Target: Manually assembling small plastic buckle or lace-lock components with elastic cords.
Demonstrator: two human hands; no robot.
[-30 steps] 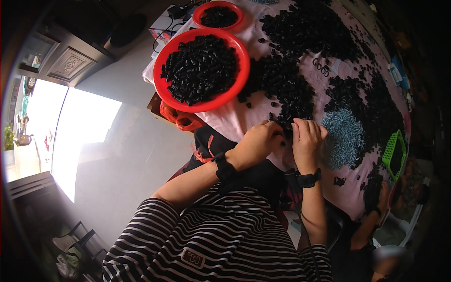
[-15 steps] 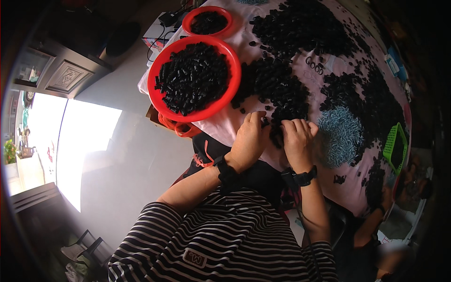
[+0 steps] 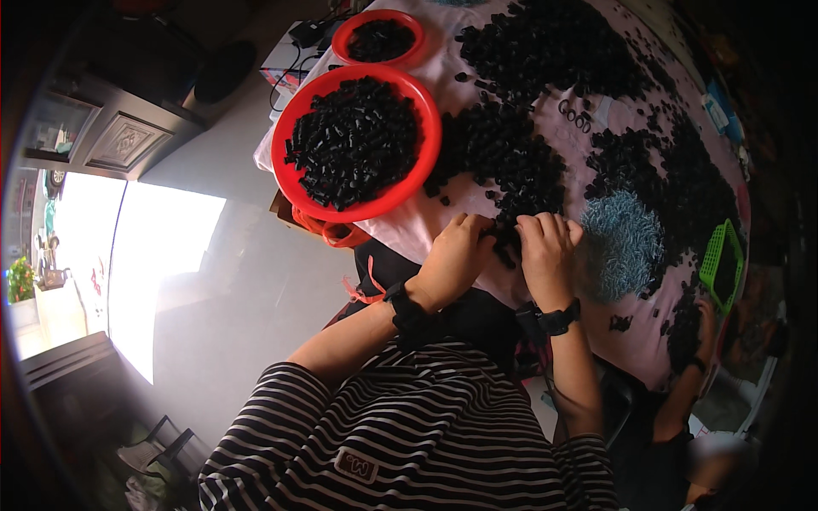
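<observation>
Head view, table worked from its near edge.

Left hand [image 3: 456,255]: knuckles up, fingers curled down into the near edge of the black parts heap [image 3: 511,162]; fingertips hidden among the pieces, so whether it grips one cannot be told. Dark band at the wrist.

Right hand [image 3: 545,251]: just beside the left, at its 3 o'clock, fingers bent down onto the same black pieces; grip likewise cannot be told. Black wristwatch [image 3: 555,321] at its 6 o'clock.

Black parts heap: small dark pieces spread loose over the pink tablecloth [image 3: 443,226], running from the hands toward 12 and 1 o'clock and on along the far right of the table.

Large red bowl [image 3: 298,183]: at 10 o'clock from the hands, near them, filled with black pieces, overhanging the table's left edge.

Small red bowl [image 3: 345,43]: at 12 o'clock from the large bowl, also holding black pieces.

Grey-blue pile [image 3: 622,243]: fine pale pieces just beside the right hand, at its 3 o'clock.

Green basket [image 3: 720,264]: at 3 o'clock from the grey-blue pile, near the table's right edge.

Small rings [image 3: 575,115]: a few, lying on bare cloth at 12 o'clock from the right hand.

Another person's hand [image 3: 705,319]: at the table's right edge, 6 o'clock from the green basket, well apart from the wearer's hands.

Striped shirt [image 3: 409,434]: black and white, lower centre.
</observation>
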